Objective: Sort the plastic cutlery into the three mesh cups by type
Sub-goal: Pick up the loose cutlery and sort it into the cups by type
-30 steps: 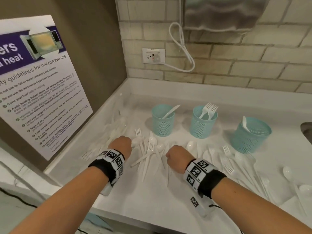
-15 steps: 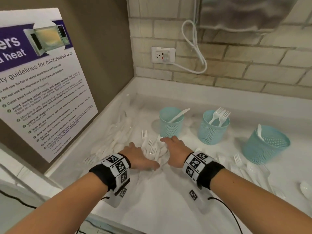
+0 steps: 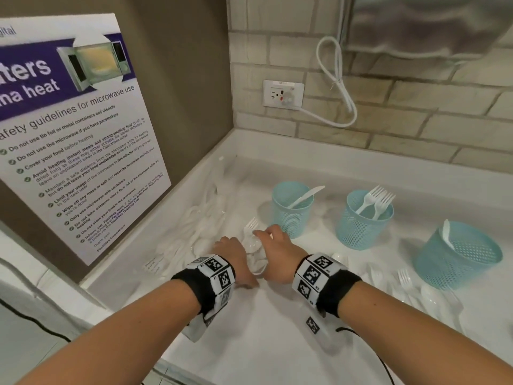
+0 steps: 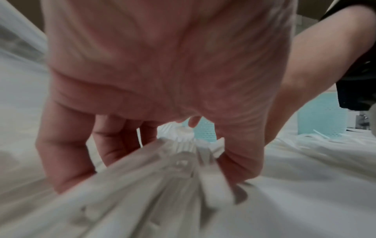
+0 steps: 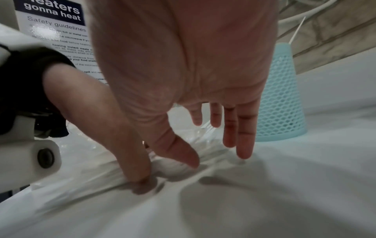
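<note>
Three light-blue mesh cups stand in a row on the white counter: the left cup (image 3: 291,215) holds a knife, the middle cup (image 3: 362,226) two forks, the right cup (image 3: 458,259) a spoon. In front of the left cup, my two hands squeeze a bundle of white cutlery (image 3: 254,250) between them. My left hand (image 3: 236,255) curls its fingers and thumb round the bundle (image 4: 183,169). My right hand (image 3: 273,240) lies against the bundle's other side with straight fingers (image 5: 244,138) and its thumb on the pieces. What types make up the bundle is hard to tell, though fork tines stick out.
More loose forks and spoons (image 3: 416,287) lie at the right, in front of the right cup. A heap of cutlery with clear wrap (image 3: 205,215) sits against the left wall under a microwave poster (image 3: 69,148). A socket with a white cable (image 3: 283,94) is on the brick back wall.
Both hands have slid forward and towards each other, sweeping the scattered pieces into one bundle near the left cup. The view has moved closer and left.
</note>
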The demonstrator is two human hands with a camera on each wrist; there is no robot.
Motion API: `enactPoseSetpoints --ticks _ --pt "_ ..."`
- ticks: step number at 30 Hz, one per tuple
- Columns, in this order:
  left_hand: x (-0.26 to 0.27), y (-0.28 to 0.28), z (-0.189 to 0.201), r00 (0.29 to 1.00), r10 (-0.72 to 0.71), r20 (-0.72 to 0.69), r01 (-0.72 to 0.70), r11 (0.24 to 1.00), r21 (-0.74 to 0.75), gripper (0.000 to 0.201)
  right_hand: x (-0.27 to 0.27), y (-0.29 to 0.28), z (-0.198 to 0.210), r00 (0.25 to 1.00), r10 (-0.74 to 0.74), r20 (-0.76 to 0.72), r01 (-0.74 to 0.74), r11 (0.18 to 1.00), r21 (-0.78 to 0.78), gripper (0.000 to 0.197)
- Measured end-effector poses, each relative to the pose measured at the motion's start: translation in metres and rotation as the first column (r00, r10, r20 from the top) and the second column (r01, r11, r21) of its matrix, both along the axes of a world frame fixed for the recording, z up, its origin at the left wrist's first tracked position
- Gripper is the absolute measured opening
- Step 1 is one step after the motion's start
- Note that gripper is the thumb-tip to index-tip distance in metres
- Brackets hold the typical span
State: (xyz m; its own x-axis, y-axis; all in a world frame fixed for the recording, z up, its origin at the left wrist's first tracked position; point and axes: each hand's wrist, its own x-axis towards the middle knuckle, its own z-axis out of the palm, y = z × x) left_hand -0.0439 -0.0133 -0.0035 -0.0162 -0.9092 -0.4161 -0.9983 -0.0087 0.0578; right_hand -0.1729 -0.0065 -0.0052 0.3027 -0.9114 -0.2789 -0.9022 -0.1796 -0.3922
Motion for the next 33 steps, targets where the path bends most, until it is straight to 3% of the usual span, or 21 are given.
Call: enactPoseSetpoints --ticks 5,9,13,15,19,22,24,28,30,31,33 --pt "0.006 0.001 0.0 0.997 0.004 -0.073 -0.003 1.0 0.015 0.052 0.012 -0.005 -0.008 0.999 0.039 -0.021 -0.037 0.998 0.056 0.054" --pt "0.008 0.006 0.001 0.998 -0.057 -0.025 0.057 0.998 0.021 0.019 0.01 -0.001 -0.01 0.998 0.062 0.023 -0.063 0.997 0.047 0.048" --pt "0.008 0.014 0.0 0.989 -0.144 0.041 0.145 0.989 -0.018 0.014 0.0 0.007 -0.01 0.996 0.091 0.01 -0.091 0.996 -0.021 0.051" --pt "0.009 0.017 -0.001 0.984 -0.173 0.031 0.175 0.984 -0.045 0.027 -0.005 0.012 -0.008 0.996 0.052 0.066 -0.047 0.995 -0.084 0.048" --pt "0.014 0.021 -0.005 0.974 -0.214 -0.077 0.212 0.977 -0.034 0.038 -0.013 0.017 -0.001 0.993 -0.062 0.095 0.072 0.992 -0.105 0.045" --pt "0.014 0.023 -0.003 0.944 -0.28 -0.175 0.271 0.96 -0.077 0.027 -0.024 0.023 0.011 0.964 -0.166 0.206 0.187 0.979 -0.086 0.054" --pt "0.015 0.024 0.0 0.906 -0.341 -0.253 0.314 0.939 -0.142 0.014 -0.034 0.03 0.022 0.923 -0.211 0.323 0.251 0.964 -0.086 0.059" --pt "0.013 0.02 0.003 0.772 -0.47 -0.427 0.333 0.872 -0.358 0.019 -0.049 0.036 0.041 0.835 -0.258 0.487 0.369 0.918 -0.146 0.054" --pt "0.007 0.021 0.014 0.667 -0.453 -0.591 0.254 0.885 -0.391 0.016 -0.053 0.032 0.05 0.719 -0.295 0.629 0.465 0.877 -0.12 0.042" --pt "0.003 0.02 0.02 0.617 -0.427 -0.661 0.216 0.9 -0.379 0.025 -0.053 0.03 0.054 0.651 -0.295 0.699 0.507 0.855 -0.111 0.034" --pt "-0.009 0.019 0.029 0.561 -0.367 -0.742 0.182 0.929 -0.322 0.032 -0.049 0.028 0.067 0.541 -0.253 0.802 0.567 0.814 -0.125 0.024"
